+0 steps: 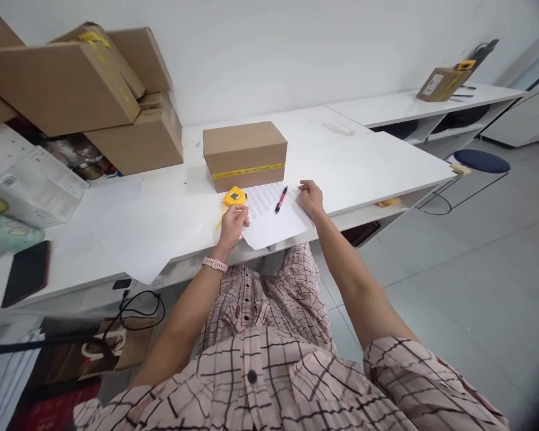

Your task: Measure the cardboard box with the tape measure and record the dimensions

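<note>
On the white desk a sheet of printed paper (269, 224) lies in front of me, with a red and black pen (281, 200) on it. A yellow tape measure (234, 196) sits at the sheet's left, a short piece of its tape sticking out. My left hand (234, 225) is just below the tape measure, over the sheet's left edge, its fingers loosely bent and apart. At the sheet's right edge rests my right hand (311, 196), fingers loosely extended, holding nothing visible. Behind the sheet stands a closed cardboard box (246, 155) with a yellow tape strip.
Several cardboard boxes (58, 84) are piled at the left, above white cartons (27, 173). Loose white sheets (139, 233) overhang the desk front. A dark phone (27, 272) lies at the left edge. Rightward are a small box (440, 84) and a blue stool (481, 160).
</note>
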Tool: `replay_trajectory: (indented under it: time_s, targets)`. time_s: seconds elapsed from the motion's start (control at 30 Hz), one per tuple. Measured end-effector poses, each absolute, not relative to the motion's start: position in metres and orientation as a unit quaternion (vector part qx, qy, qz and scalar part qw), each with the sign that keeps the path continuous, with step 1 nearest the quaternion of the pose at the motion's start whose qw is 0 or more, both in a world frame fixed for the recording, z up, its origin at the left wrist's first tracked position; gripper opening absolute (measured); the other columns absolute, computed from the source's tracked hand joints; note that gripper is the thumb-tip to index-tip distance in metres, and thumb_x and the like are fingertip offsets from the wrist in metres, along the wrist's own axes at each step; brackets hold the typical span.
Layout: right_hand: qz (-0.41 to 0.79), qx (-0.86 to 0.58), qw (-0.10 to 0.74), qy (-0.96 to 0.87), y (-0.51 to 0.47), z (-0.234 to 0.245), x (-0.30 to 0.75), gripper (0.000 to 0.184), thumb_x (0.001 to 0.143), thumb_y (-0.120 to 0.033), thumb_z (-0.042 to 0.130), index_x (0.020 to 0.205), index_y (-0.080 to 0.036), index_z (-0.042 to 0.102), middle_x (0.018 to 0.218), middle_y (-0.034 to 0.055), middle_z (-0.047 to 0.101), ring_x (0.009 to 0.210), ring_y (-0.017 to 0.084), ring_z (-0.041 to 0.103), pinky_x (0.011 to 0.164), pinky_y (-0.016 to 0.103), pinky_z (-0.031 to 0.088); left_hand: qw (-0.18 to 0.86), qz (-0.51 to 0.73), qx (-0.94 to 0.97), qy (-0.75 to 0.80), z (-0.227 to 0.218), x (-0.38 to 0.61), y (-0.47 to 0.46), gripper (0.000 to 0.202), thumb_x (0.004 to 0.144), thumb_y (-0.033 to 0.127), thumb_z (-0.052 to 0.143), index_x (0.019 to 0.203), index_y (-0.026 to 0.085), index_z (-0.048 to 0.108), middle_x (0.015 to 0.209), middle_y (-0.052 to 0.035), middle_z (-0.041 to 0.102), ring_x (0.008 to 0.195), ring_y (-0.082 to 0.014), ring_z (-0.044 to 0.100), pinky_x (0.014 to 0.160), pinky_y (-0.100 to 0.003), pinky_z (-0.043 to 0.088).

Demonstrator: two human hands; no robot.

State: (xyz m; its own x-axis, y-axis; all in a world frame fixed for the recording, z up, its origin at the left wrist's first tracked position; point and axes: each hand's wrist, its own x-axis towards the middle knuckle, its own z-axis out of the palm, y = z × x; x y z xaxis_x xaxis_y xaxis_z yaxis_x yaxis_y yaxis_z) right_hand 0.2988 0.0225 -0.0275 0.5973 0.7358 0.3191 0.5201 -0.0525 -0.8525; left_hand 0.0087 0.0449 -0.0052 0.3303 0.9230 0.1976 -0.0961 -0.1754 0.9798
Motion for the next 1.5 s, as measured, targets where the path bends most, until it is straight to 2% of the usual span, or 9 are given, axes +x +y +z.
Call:
replay_trajectory:
  time_s: [0.17,0.37,0.6,0.9,1.1,1.17,1.3,1.4,1.5]
  targets:
    - [0.111,-0.710,0.540,-0.438,0.019,-0.028,0.299,0.039,0.082,-0.018,0.041,0.112,-0.016,0.067,0.103,0.0125,0.075,0.100,0.027,0.066,0.099,0.045,0.048,0.541,0.473,0.601,0.350,-0.004,0.010,0.045,0.013,0.088,0.029,0.067,0.084,0.020,0.058,0.049,0.0076,0.055,0.051,-0.0107,0.054,0.070,-0.026,0.049]
    - [0.121,-0.705,0.551,-0.430,0.018,-0.028,0.297,0.036,0.083,-0.025,0.044,0.111,-0.017,0.067,0.104,0.0133,0.076,0.102,0.028,0.067,0.100,0.046,0.048,0.540,0.476,0.591,0.364,0.001,0.011,0.041,0.016,0.086,0.030,0.067,0.078,0.020,0.058,0.047,0.0088,0.053,0.048,-0.0095,0.052,0.080,-0.030,0.052]
    - [0.141,-0.693,0.574,-0.412,0.011,-0.025,0.293,0.041,0.084,-0.029,0.043,0.116,-0.015,0.065,0.104,0.0147,0.076,0.100,0.027,0.069,0.097,0.043,0.050,0.538,0.468,0.591,0.376,0.005,0.010,0.038,0.021,0.083,0.035,0.069,0.073,0.020,0.059,0.044,0.0076,0.051,0.048,-0.0109,0.051,0.080,-0.033,0.052]
    - [0.159,-0.695,0.574,-0.402,0.010,-0.024,0.292,0.040,0.081,-0.033,0.048,0.113,-0.019,0.066,0.101,0.0109,0.077,0.099,0.026,0.069,0.099,0.044,0.048,0.537,0.465,0.591,0.381,0.009,0.009,0.035,0.022,0.083,0.041,0.064,0.076,0.020,0.059,0.047,0.0077,0.050,0.050,-0.0117,0.052,0.081,-0.033,0.053]
    - [0.161,-0.692,0.585,-0.391,0.005,-0.022,0.287,0.041,0.082,-0.040,0.051,0.114,-0.020,0.066,0.100,0.0106,0.077,0.096,0.027,0.069,0.094,0.046,0.050,0.494,0.477,0.608,0.399,0.007,0.006,0.026,0.025,0.082,0.043,0.068,0.073,0.021,0.060,0.051,0.0055,0.052,0.051,-0.0142,0.054,0.067,-0.031,0.053]
    - [0.166,-0.692,0.583,-0.393,0.003,-0.023,0.287,0.041,0.083,-0.043,0.051,0.115,-0.022,0.066,0.101,0.0099,0.076,0.096,0.028,0.068,0.094,0.047,0.050,0.452,0.512,0.597,0.421,0.006,0.002,0.026,0.024,0.085,0.045,0.066,0.079,0.022,0.062,0.056,0.0040,0.056,0.056,-0.0162,0.057,0.065,-0.031,0.052]
    - [0.196,-0.693,0.576,-0.387,0.002,-0.021,0.292,0.040,0.085,-0.050,0.055,0.115,-0.025,0.066,0.109,0.0100,0.076,0.099,0.030,0.068,0.094,0.050,0.051,0.352,0.591,0.557,0.465,0.014,-0.009,0.041,0.020,0.089,0.042,0.066,0.098,0.024,0.063,0.093,-0.0037,0.068,0.091,-0.0219,0.065,0.088,-0.037,0.052]
    - [0.264,-0.676,0.575,-0.379,0.013,-0.011,0.303,0.042,0.086,-0.054,0.059,0.117,-0.027,0.066,0.115,0.0100,0.075,0.108,0.031,0.068,0.099,0.050,0.051,0.316,0.614,0.544,0.477,0.028,-0.010,0.069,0.029,0.089,0.040,0.066,0.113,0.025,0.060,0.119,-0.0070,0.066,0.110,-0.0239,0.062,0.099,-0.040,0.049]
    - [0.305,-0.653,0.589,-0.367,0.035,-0.001,0.314,0.047,0.088,-0.059,0.058,0.118,-0.025,0.067,0.116,0.0119,0.074,0.111,0.030,0.068,0.103,0.051,0.050,0.318,0.613,0.538,0.483,0.042,-0.001,0.101,0.039,0.088,0.037,0.067,0.124,0.025,0.056,0.133,-0.0098,0.062,0.124,-0.0255,0.058,0.106,-0.041,0.046]
